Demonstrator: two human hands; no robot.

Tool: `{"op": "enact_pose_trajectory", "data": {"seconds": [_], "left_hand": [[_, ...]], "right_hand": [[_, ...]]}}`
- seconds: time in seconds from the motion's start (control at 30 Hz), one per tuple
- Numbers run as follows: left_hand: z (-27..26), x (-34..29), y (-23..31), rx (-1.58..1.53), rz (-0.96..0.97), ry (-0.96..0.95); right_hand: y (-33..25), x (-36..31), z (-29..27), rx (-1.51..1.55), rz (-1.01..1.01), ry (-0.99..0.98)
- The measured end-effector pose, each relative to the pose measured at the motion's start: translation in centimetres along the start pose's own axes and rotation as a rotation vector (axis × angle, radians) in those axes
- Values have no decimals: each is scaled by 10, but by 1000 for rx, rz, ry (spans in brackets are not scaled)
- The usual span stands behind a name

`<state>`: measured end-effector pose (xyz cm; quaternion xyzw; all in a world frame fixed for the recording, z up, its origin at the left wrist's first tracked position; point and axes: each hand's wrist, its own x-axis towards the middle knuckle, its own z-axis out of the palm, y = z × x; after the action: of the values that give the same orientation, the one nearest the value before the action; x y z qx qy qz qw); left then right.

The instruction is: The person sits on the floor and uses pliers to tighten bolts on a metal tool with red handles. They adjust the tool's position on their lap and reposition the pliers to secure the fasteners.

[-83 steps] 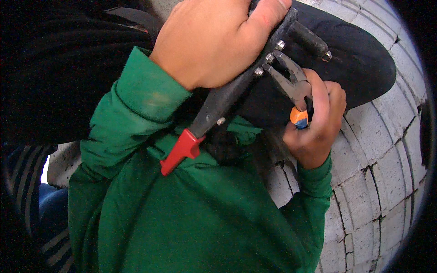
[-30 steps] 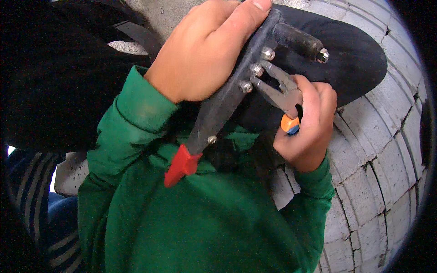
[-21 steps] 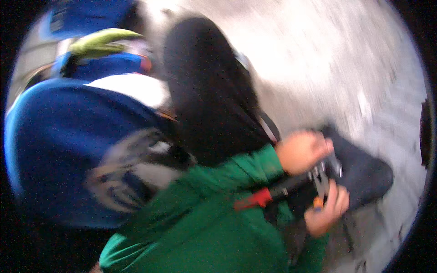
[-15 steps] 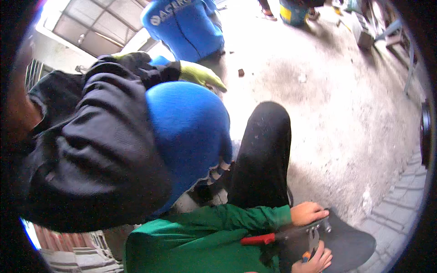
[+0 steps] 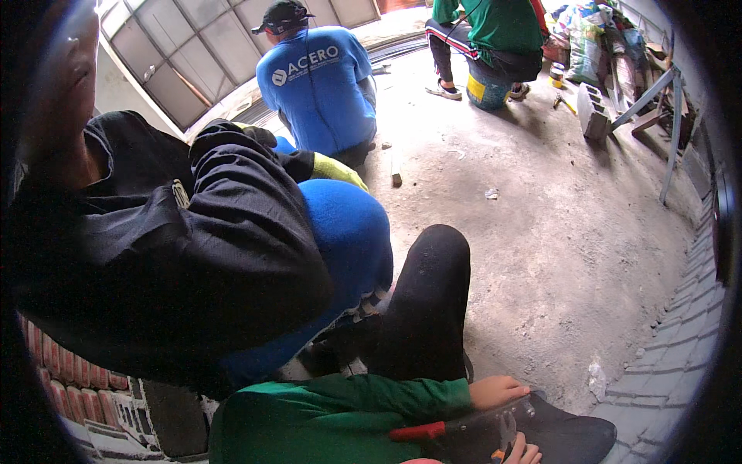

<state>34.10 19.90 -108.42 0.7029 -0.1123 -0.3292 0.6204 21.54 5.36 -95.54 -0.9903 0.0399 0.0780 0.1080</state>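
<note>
Low in the picture, a tool with a red handle (image 5: pixel 417 431) and a long flat grey part lies across my lap against my dark trouser leg. My left hand (image 5: pixel 498 391), in a green sleeve, holds the far end of its grey part, fingers together along the edge. At the lower edge, my right hand (image 5: pixel 525 452) is closed round pliers (image 5: pixel 508 430) with orange on the handles. The plier jaws point up toward the tool's far end. Part of my right hand is cut off by the picture's edge, and what the jaws touch is too small to tell.
A person in a black top (image 5: pixel 185 255) sits close at my left. Farther off sit one in a blue shirt (image 5: pixel 317 93) and one in green (image 5: pixel 502 27). Hollow block (image 5: pixel 593 112), hammer (image 5: pixel 566 104) and sacks (image 5: pixel 589 46) stand or lie at back right.
The view has tilted up, so more of the far floor and people shows and my hands sit lower. Both hands stay at the red-handled tool; the pliers remain in my right hand.
</note>
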Motion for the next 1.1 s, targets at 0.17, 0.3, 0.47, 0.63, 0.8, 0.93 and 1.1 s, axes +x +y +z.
{"op": "enact_pose_trajectory", "data": {"seconds": [0.17,0.3,0.47,0.63,0.8,0.93,1.1], "left_hand": [[6,-5,-7,-37,77,12],[-1,2,-7,-242,-96,-180],[-2,8,-9,-241,7,-31],[-5,10,-10,-245,-92,8],[-11,-1,15,-172,-67,84],[-12,0,12,-51,-60,104],[-21,-2,14,-112,-107,84]], "right_hand": [[0,-8,2,-17,-9,-20],[1,-4,13,4,-74,51],[0,11,16,-28,-79,119],[9,16,15,37,-28,43],[10,15,19,18,-70,79],[10,10,24,31,-32,35],[-1,18,15,86,1,-35]]}}
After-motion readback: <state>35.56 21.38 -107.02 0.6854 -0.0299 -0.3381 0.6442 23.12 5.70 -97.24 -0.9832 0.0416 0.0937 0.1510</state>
